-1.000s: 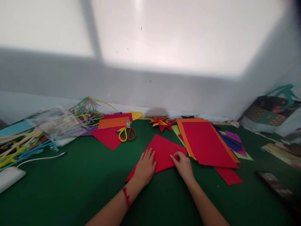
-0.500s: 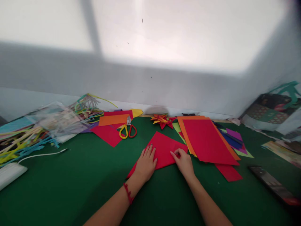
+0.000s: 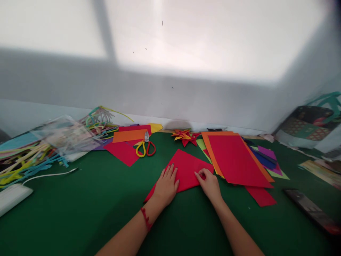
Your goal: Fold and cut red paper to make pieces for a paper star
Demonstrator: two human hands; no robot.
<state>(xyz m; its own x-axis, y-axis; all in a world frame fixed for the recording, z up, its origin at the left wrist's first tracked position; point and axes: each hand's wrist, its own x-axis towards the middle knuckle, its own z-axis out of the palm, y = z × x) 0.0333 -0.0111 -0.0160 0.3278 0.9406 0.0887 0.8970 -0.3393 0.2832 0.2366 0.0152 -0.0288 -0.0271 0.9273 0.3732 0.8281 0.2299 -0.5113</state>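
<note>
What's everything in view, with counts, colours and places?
Red sheet: one, red, under hands
Paper stack: one, red over orange, right
Scissors: one pair, yellow and red, centre left
Paper stars: cluster, red and orange, back centre
Loose papers: several, multicoloured, both sides
Thin strips: many, multicoloured, far left
Plastic sleeve: one, clear, on strips
Corded device: one, white, left edge
Phone-like device: one, black, right
Bag: one, dark and teal, far right
Table: one, green, underneath
Wall: one, white, behind
Bracelet: one, red, left wrist
Left hand: one, flat on red sheet
Right hand: one, at red sheet's right
</note>
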